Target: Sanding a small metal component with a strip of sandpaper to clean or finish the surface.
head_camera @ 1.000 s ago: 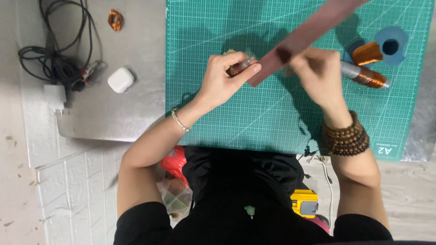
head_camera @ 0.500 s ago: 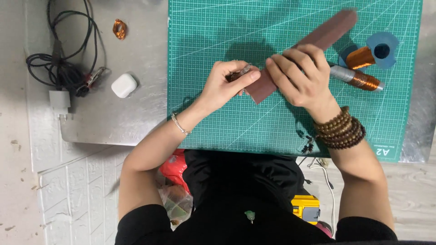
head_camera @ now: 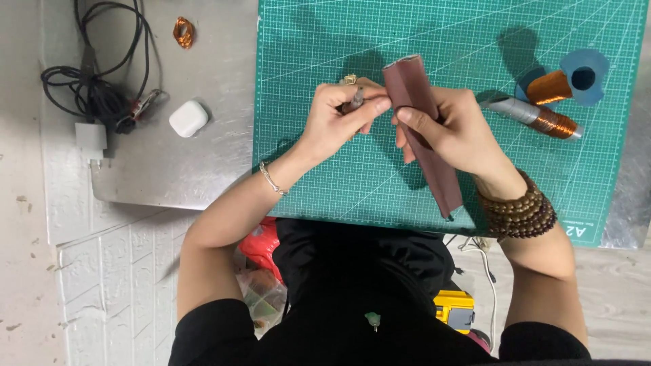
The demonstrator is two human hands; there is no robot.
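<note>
My left hand (head_camera: 339, 118) pinches a small grey cylindrical piece (head_camera: 355, 100) between thumb and fingers over the green cutting mat (head_camera: 352, 183). My right hand (head_camera: 454, 132) grips a long strip of reddish-brown sandpaper (head_camera: 428, 135), folded lengthwise, its upper end beside the small piece and its lower end pointing toward me. The two hands almost touch at the fingertips. A thin bracelet is on my left wrist and wooden bead bracelets wrap my right wrist.
At the mat's right lie a rod wound with copper wire (head_camera: 539, 116) and a blue spool of copper wire (head_camera: 566, 81). On the metal tabletop to the left are a white earbud case (head_camera: 188, 118), tangled black cables (head_camera: 95, 81) and a small copper coil (head_camera: 183, 31).
My right hand has swung the sandpaper strip from pointing up and right to running down toward me. My left hand stayed near the mat's middle with the small piece.
</note>
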